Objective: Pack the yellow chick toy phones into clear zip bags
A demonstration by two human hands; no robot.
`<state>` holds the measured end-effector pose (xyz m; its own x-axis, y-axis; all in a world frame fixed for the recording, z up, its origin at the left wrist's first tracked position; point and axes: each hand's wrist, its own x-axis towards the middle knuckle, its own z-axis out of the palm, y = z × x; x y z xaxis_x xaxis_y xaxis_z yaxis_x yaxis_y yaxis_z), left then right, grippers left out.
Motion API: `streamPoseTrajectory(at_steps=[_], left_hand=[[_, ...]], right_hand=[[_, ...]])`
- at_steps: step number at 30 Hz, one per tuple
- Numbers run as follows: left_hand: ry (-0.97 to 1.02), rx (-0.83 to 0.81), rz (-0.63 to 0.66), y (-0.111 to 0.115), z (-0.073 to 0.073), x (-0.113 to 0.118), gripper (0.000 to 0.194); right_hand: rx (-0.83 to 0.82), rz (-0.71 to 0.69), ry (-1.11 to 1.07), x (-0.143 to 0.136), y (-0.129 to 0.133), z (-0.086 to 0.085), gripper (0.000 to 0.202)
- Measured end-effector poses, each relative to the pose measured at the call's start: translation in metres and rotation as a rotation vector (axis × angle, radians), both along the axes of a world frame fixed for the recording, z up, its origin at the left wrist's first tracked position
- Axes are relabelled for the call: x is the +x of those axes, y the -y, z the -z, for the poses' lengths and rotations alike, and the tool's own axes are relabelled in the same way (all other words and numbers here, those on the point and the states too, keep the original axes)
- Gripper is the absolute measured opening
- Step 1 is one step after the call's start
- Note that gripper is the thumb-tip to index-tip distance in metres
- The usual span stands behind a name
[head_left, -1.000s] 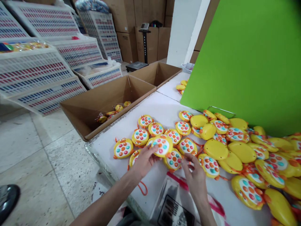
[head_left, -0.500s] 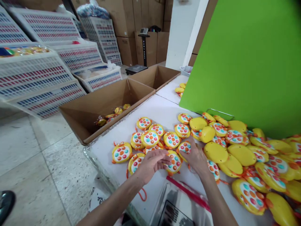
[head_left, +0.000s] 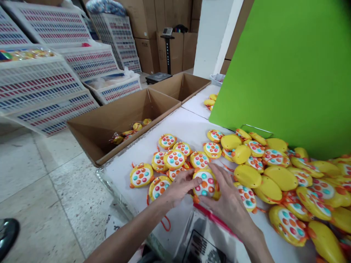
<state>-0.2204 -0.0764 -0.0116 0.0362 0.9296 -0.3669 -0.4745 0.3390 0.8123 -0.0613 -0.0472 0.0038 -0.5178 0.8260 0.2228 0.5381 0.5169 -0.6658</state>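
Note:
Between my hands is a yellow duck-shaped toy [head_left: 206,184] with a white face full of coloured round buttons. My left hand [head_left: 179,189] grips its left side, the thumb lying over the buttons. Around the right edge curves my right hand [head_left: 226,195], its fingers along the top and thumb near the bottom. Just left of them lie several similar toys, among them a face-up duck toy [head_left: 142,175] with an orange cord. Below my hands, a clear plastic bag [head_left: 189,226] with a red top strip and black print rests on the white table [head_left: 170,120].
A large pile of duck toys, many with their yellow backs [head_left: 281,178] up, covers the right side. A green board [head_left: 282,65] leans behind it. Open cardboard boxes [head_left: 90,128] adjoin the table's left edge. Stacked white crates [head_left: 41,80] stand beyond.
My left hand has closed on a duck toy at its left side. My right hand has come left and down around the toy's right edge.

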Motion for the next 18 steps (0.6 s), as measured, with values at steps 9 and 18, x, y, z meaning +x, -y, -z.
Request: streamPoseTrajectory(at_steps=[9, 18], left_hand=[[0.173, 0.010, -0.038, 0.015, 0.007, 0.008, 0.041], [-0.099, -0.153, -0.248, 0.026, 0.029, -0.004, 0.058]], right_hand=[[-0.587, 0.399, -0.598, -0.006, 0.033, 0.031, 0.071], [-0.658, 0.257, -0.732, -0.017, 0.043, 0.023, 0.063]])
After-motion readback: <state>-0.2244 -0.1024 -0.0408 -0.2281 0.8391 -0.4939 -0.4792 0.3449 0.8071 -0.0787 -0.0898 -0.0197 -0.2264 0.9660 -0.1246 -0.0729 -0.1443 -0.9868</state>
